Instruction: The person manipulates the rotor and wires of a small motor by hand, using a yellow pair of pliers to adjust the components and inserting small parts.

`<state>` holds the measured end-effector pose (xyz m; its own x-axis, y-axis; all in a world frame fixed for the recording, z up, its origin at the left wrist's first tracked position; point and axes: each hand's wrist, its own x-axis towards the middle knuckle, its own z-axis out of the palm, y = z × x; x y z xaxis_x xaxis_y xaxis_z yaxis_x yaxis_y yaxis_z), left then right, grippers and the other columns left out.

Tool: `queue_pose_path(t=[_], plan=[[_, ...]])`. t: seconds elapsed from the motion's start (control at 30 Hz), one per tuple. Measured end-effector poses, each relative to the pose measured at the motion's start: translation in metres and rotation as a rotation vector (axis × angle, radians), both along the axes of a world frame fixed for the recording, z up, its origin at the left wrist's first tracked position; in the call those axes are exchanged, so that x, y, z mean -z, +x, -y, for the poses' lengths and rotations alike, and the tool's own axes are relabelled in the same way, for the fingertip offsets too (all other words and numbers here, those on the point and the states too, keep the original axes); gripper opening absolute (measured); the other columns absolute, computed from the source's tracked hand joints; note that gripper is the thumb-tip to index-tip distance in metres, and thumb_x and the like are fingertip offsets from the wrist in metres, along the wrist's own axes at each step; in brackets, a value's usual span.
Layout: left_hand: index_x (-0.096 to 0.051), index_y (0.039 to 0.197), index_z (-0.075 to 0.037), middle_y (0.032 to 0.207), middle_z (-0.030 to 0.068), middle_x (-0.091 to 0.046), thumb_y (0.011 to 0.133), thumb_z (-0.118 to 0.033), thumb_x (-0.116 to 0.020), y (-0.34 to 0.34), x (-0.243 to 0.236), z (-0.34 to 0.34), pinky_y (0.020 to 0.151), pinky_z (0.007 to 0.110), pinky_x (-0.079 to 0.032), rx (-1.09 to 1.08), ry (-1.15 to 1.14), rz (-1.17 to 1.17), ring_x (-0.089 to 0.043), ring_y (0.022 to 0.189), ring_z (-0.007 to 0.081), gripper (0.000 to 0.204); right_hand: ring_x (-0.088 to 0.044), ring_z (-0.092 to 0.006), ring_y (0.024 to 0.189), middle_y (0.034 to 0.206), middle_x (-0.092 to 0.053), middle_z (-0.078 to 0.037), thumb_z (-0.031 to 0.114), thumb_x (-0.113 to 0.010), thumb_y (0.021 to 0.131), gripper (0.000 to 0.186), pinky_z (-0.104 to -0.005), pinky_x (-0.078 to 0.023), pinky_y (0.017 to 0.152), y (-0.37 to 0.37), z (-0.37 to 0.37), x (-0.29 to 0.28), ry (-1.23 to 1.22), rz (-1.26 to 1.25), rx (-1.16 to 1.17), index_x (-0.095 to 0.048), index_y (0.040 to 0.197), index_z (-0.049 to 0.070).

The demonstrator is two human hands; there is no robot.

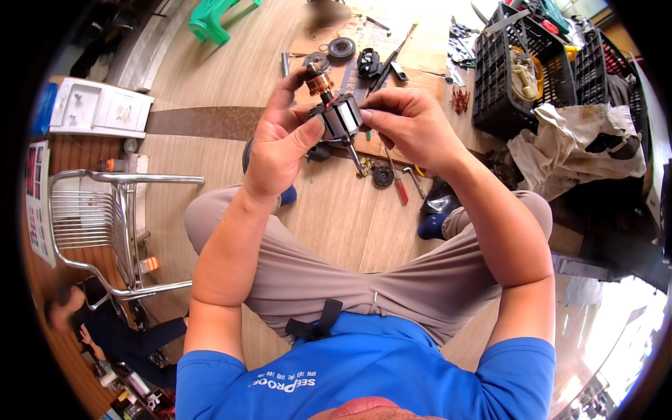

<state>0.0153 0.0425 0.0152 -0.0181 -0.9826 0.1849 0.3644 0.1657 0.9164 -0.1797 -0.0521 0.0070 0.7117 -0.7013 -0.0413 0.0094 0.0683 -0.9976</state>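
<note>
I hold a motor armature with a copper-wound end at the top and a steel shaft pointing down. My left hand grips it, with the thumb on the laminated core and fingers up by the copper end. My right hand is closed at the core's right side, thumb and finger on it. Beyond it on cardboard are round dark parts, a black housing piece and long tools. A red-handled screwdriver and a black disc lie nearer me on the floor.
Black crates with a pale cloth stand right. A green stool is at upper left. A metal chair and white cabinet are left. Another person is at lower left. My legs are folded below my hands.
</note>
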Motion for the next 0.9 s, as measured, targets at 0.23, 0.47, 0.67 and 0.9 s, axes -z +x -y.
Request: queue_pose_path(t=[0.23, 0.47, 0.67, 0.9], plan=[[-0.028, 0.147, -0.006, 0.121, 0.0135, -0.061, 0.09, -0.005, -0.065, -0.006, -0.01, -0.009, 0.095, 0.03, -0.045, -0.015, 0.011, 0.291, -0.059, 0.108, 0.0174, 0.068, -0.056, -0.007, 0.068, 0.073, -0.065, -0.005, 0.007, -0.064, 0.09, 0.01, -0.0253, -0.047, 0.064, -0.01, 0.007, -0.006, -0.392, 0.003, 0.101, -0.067, 0.093, -0.002], [-0.039, 0.141, -0.005, 0.114, 0.013, -0.065, 0.086, 0.0, -0.067, -0.011, -0.008, -0.002, 0.091, 0.031, -0.048, -0.251, -0.137, 0.924, -0.061, 0.104, 0.0166, 0.062, -0.061, -0.0196, 0.065, 0.074, -0.063, -0.014, 0.01, -0.066, 0.087, 0.012, -0.0318, -0.047, 0.061, -0.02, 0.001, -0.024, -0.609, -0.163, 0.099, -0.067, 0.093, 0.0], [-0.041, 0.139, -0.004, 0.113, 0.0144, -0.066, 0.086, 0.001, -0.066, -0.01, -0.006, -0.001, 0.088, 0.03, -0.05, -0.307, -0.224, 1.037, -0.064, 0.102, 0.0189, 0.058, -0.052, -0.0066, 0.064, 0.071, -0.062, -0.005, 0.004, -0.066, 0.087, 0.009, -0.0234, -0.044, 0.059, -0.021, 0.003, -0.025, -0.547, -0.228, 0.133, -0.067, 0.093, -0.003], [-0.04, 0.139, -0.005, 0.106, 0.0125, -0.067, 0.086, 0.0, -0.068, -0.009, 0.005, 0.006, 0.083, 0.027, -0.051, -0.499, -0.113, 0.685, -0.064, 0.095, 0.0152, 0.059, -0.06, -0.0149, 0.064, 0.072, -0.062, -0.009, 0.004, -0.069, 0.083, 0.008, -0.0276, -0.047, 0.058, -0.024, -0.003, -0.031, -0.708, -0.136, -0.047, -0.068, 0.09, 0.0]])
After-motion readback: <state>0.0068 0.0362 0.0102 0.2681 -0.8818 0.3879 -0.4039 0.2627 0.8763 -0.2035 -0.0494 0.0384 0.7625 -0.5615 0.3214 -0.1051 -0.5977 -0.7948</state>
